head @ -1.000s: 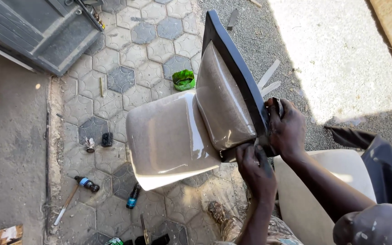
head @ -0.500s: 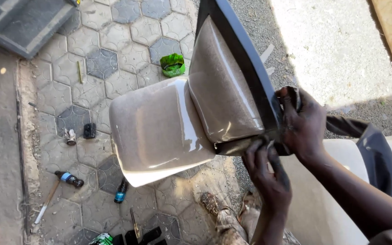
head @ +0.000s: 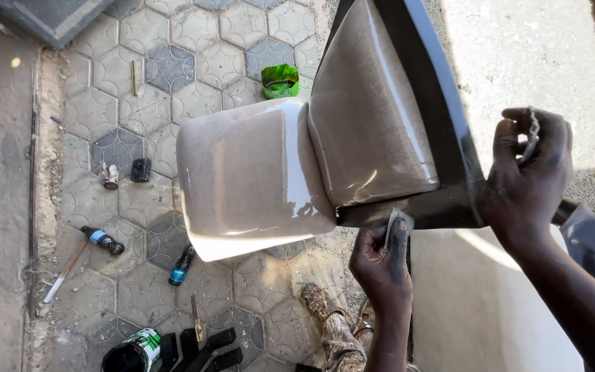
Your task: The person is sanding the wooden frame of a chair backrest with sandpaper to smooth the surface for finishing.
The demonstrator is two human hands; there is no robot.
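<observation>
Hands (head: pixel 528 165) grip glossy brown seat (head: pixel 311 165).

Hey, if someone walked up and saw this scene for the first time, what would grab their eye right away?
First the big glossy beige seat shell with a dark frame, filling the middle of the view above hexagonal paving. The right hand grips the frame's right edge, while the left hand presses a small scrap against its lower edge. A bright green crumpled container lies on the paving behind the seat.
</observation>
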